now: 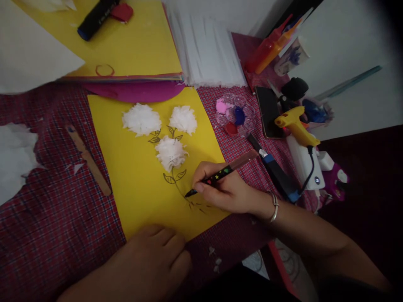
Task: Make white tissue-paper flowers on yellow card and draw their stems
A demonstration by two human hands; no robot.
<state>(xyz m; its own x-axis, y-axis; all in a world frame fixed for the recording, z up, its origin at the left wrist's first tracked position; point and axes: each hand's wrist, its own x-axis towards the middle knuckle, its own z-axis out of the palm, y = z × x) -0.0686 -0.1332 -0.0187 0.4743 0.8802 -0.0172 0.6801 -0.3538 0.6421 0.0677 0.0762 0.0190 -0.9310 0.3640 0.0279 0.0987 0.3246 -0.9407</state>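
In my right hand (pixel 225 188) is a slim black felt-tip pen (pixel 217 176) with coloured star prints. Its dark tip meets a yellow sheet (pixel 138 184) at the lower end of a drawn stem (pixel 179 186). Three white ruffled paper flowers (pixel 171 153) lie on the sheet, with black leaves drawn beside them. Short dark strokes (pixel 198 205) spread near the pen tip. My left hand (pixel 151 260) rests over the sheet's near edge, fingers curled under and fingertips hidden; no object shows in it.
A wooden stick (pixel 90 161) and white ruffled paper (pixel 15 161) lie left on the checked cloth. Beyond are a yellow pad (pixel 141 46), a dark marker (pixel 96 19) and white strips (pixel 208 50). Right: a paint palette (pixel 234 102), blue cutter (pixel 278 176), yellow glue gun (pixel 297 123).
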